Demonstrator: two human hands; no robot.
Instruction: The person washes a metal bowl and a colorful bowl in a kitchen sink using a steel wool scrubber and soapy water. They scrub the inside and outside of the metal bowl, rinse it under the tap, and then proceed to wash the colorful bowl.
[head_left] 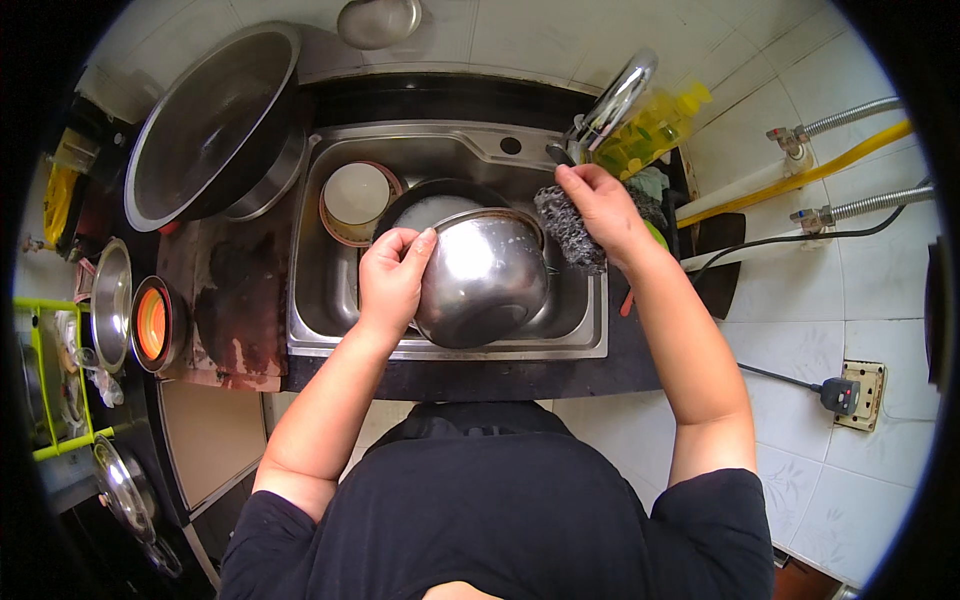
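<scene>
White-tiled wall (520, 40) | black counter (500, 376) | steel sink (450, 132) | left grip (392, 272): holding metal pot (483, 285) | right grip (605, 210): holding grey scrubber (567, 232)

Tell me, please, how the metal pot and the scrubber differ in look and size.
The metal pot is shiny and smooth; the scrubber is dark grey and shaggy. The pot is much larger than the scrubber. The left hand holds the pot, the right hand the scrubber. Both are held.
</scene>
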